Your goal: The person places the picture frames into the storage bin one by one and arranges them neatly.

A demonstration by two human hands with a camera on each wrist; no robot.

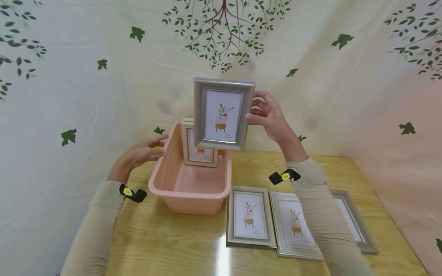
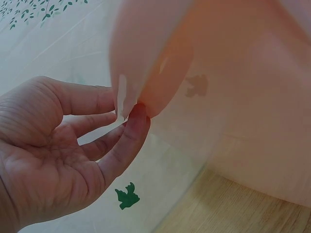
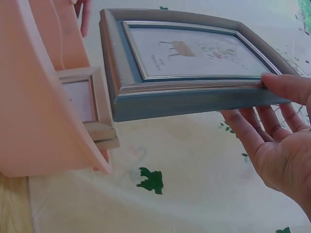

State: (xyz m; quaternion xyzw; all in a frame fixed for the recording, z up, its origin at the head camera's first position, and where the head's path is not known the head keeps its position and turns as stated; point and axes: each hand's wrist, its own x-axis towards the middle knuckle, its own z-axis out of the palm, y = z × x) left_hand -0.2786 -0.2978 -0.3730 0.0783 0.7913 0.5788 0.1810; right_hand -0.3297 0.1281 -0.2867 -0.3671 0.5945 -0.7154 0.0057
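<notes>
Silver and blue, a moulded picture frame (image 1: 223, 115) is held in the air just left of the right hand (image 1: 272, 117), above and apart from the pink plastic basin (image 1: 190, 194) between the two hands. To handle it well, I would keep the grip firm, since the weight hangs from one side and could twist, and keep its lower corner off the basin's rim and the cream picture frame (image 1: 201, 163) standing inside. The right hand is partly closed, thumb on the front edge, other fingers behind. The left hand (image 1: 142, 152), loosely curved, pinches the basin's rim at its fingertips, which should steady it. Below the right hand, a left-end frame (image 1: 250, 218), a middle frame (image 1: 292, 222) and a right-end frame (image 1: 362, 230) lie on the table (image 1: 159, 237).
</notes>
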